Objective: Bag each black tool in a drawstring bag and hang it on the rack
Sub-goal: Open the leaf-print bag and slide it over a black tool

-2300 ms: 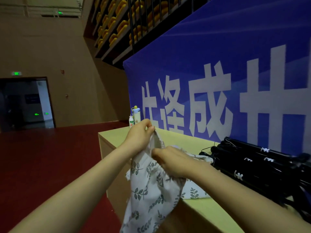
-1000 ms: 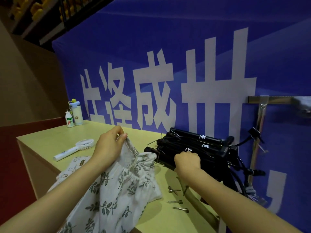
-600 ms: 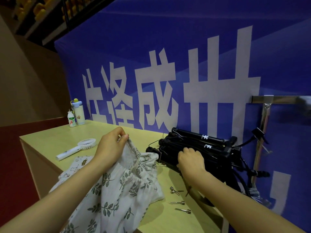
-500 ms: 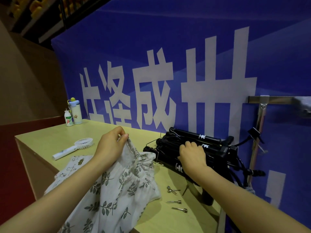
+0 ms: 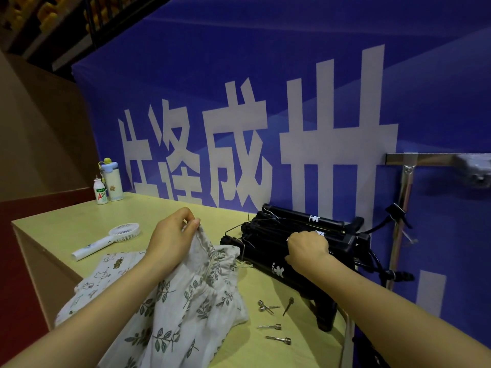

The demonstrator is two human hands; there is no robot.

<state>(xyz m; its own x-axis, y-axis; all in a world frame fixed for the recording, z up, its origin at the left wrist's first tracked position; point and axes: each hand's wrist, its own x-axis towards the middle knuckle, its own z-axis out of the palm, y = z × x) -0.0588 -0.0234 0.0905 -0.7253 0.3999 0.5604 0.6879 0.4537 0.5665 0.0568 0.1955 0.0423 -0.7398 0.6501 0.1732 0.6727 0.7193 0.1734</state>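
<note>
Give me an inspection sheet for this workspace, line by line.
Surface: pale wooden table.
Job's things: leaf-print drawstring bag; stacked black tools against the blue banner; metal rack.
Clutter: handheld fan, two bottles, small metal pins, second printed bag.
Grippers: left hand pinches the bag's mouth; right hand grips a black tool.
Cables: black cables beside the tools.
Surroundings: red floor.

right hand (image 5: 307, 247) fingertips: hidden among black tripods (image 5: 300, 235) | rack (image 5: 435, 159): cut by right edge, blurred there
</note>
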